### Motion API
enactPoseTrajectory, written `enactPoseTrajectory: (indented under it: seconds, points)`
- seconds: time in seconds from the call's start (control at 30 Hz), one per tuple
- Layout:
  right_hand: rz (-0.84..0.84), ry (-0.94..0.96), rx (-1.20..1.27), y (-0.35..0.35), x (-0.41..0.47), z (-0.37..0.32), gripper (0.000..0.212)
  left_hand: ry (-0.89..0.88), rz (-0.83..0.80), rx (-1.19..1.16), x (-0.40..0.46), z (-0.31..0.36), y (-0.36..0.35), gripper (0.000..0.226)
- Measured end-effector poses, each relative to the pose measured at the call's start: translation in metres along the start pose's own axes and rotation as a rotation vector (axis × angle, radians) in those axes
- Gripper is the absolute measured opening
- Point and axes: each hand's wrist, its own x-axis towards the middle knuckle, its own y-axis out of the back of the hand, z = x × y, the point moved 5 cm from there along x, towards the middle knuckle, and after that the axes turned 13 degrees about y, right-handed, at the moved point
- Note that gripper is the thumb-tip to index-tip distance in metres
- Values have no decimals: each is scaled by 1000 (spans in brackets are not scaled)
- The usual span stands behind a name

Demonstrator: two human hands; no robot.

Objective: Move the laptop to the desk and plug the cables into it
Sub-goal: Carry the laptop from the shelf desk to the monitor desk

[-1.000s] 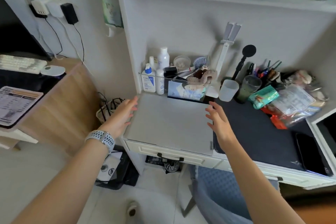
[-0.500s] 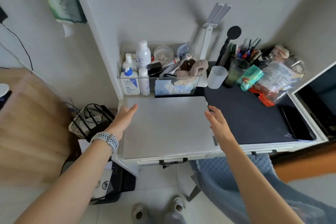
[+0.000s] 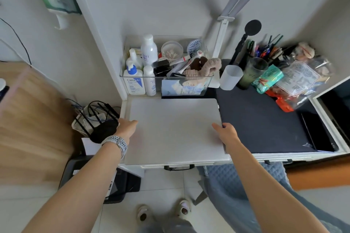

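Both hands now gripping flat matte laptop (image 3: pixel 174 130)

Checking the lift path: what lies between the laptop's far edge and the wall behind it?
In the head view, a clear bin of toiletries stands between the laptop and the wall, close to the laptop's far edge.

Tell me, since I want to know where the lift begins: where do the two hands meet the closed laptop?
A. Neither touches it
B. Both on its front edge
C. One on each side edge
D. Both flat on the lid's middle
C: the left hand is at the closed laptop's left edge and the right hand at its right edge.
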Motion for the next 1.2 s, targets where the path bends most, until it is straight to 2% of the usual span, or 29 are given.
enactPoseTrajectory:
  seconds: [0.1,0.23,0.37,0.57,0.63,0.77,0.83,0.93,1.0,1.2]
  points:
    - [4,-11,-20,-4,8,2,53,63,-16,17,48,-10,-1,59]
    - [-42,-57,-163,-8,14,0,72,26,80,121,43,-9,-2,50]
    - [-11,-64,-262,-12,21,2,76,30,89,166,53,-7,-7,38]
    - [-4,-47,-5,-7,19,9,55,25,102,208,14,-1,-7,39]
    - [-13,-39,51,-6,14,11,53,3,108,271,2,6,-3,37]
    - [-22,16,89,-2,1,-2,50,-66,-2,148,-18,15,10,35]
    - [-5,57,103,6,-9,-14,46,-142,7,68,-26,19,19,21]
    - [54,129,131,18,-28,-33,51,-201,19,-32,-35,22,36,21]
    - [88,183,154,26,-43,-48,48,-236,11,-109,-46,23,50,8]
    - [96,408,342,58,-91,-105,32,-376,-52,-268,-97,39,89,20]
